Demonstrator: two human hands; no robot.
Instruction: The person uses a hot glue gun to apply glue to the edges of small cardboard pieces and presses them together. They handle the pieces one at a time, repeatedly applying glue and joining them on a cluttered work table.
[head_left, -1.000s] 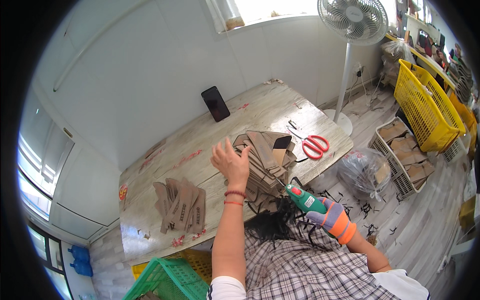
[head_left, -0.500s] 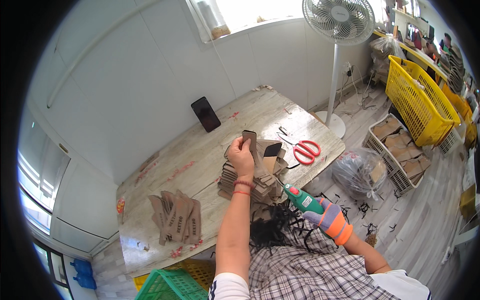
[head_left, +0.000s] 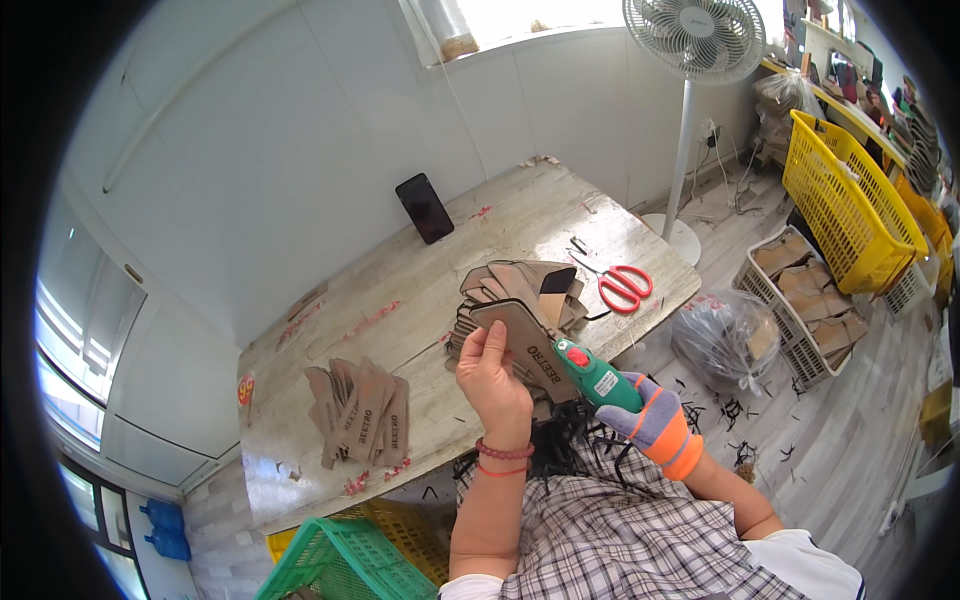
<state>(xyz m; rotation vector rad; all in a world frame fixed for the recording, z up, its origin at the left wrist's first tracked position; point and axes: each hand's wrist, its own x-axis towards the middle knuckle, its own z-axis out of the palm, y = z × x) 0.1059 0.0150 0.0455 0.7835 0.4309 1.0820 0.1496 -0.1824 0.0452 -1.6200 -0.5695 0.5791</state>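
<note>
Between the thumb and fingers of my bare left hand [head_left: 497, 395] is a flat brown fabric strip [head_left: 520, 342] with dark edging and printed lettering, tilted above the table. My right hand [head_left: 660, 428], in a grey and orange glove, is wrapped round a green handheld electric cutter [head_left: 603, 382] with a red switch. The cutter's head is at the strip's right edge; whether it touches cannot be made out. Behind the strip lies a stack of similar brown strips [head_left: 490, 282]. A smaller fanned pile [head_left: 362, 415] rests on the table's left part. Black trimmings [head_left: 560, 440] lie on my checked apron.
Red-handled scissors [head_left: 626, 290] lie on the worn table [head_left: 400, 345], and a black phone [head_left: 425, 208] leans near the wall. A white fan [head_left: 690, 110], a plastic bag [head_left: 727, 340] and crates [head_left: 850, 200] stand to the right. A green basket [head_left: 345, 560] is below the front edge.
My left hand has lifted the brown strip off the stack and drawn it nearer, turning it. The cutter in my right hand now meets its edge. The view has shifted slightly.
</note>
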